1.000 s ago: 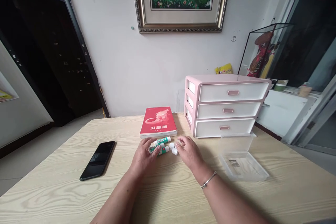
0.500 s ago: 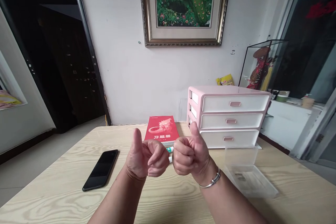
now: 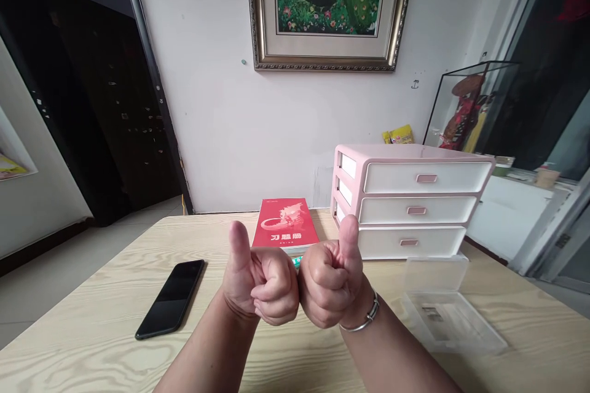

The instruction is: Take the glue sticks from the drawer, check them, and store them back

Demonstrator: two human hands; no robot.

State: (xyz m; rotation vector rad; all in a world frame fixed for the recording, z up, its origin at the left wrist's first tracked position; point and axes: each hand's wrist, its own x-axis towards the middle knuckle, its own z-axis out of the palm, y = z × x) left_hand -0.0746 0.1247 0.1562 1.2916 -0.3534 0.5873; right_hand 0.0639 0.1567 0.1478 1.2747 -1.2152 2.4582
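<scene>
My left hand (image 3: 258,279) and my right hand (image 3: 332,279) are raised above the wooden table (image 3: 92,331), each curled into a fist with the thumb up, knuckles touching. Nothing shows inside either fist. A silver bracelet (image 3: 364,319) circles my right wrist. Behind the fists lies a red book (image 3: 286,224), and a sliver of a green-and-white glue stick (image 3: 296,261) peeks out between the hands; the other sticks are hidden.
A black phone (image 3: 170,298) lies on the left of the table. A pink three-drawer organiser (image 3: 410,199) stands at the back right, drawers closed. An open clear plastic box (image 3: 452,310) sits at the right. A framed picture hangs on the wall.
Both hands left the glue sticks on the table, rose and closed into thumbs-up fists; since half a second ago they have drawn together until the knuckles touch.
</scene>
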